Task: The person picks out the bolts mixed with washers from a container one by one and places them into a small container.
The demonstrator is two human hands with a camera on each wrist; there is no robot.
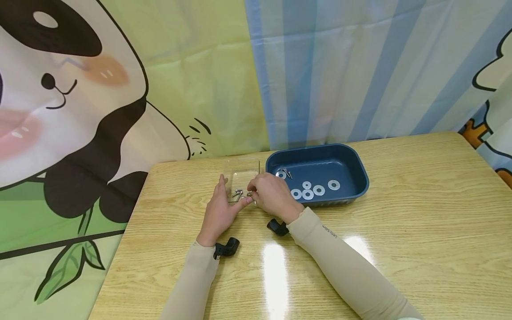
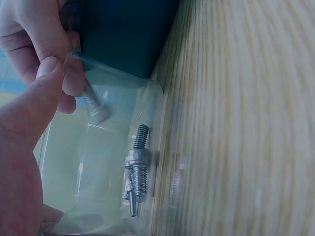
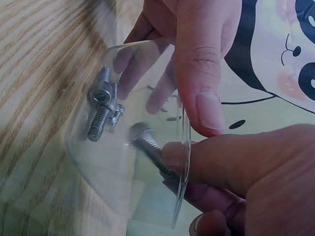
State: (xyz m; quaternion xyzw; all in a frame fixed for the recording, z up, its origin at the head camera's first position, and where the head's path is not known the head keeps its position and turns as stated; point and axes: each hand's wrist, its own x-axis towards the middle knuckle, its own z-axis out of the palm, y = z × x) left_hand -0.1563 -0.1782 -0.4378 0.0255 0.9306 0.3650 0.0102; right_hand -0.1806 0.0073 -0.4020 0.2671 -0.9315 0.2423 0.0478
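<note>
My left hand [image 1: 219, 217] holds a clear plastic box [image 2: 106, 177] at the table's back edge, its thumb along the near rim and its fingers spread against the far side. Inside the box, my right hand [image 1: 275, 194] pinches a metal socket-head bolt [image 3: 148, 145] between thumb and fingers, head pointing inward. The right wrist view shows this bolt slightly blurred behind the clear wall. Several other bolts [image 2: 139, 169], large and small, lie together on the box bottom. In the head view, the right fingers partly cover the pinched bolt.
Just right of the box stands a dark blue tray [image 1: 363, 186]. Several flat washers [image 1: 318, 190] lie in it, with small screws [image 1: 288, 174] at its left end. Behind the wooden table [image 1: 420, 213] hangs a printed curtain [image 1: 208, 80].
</note>
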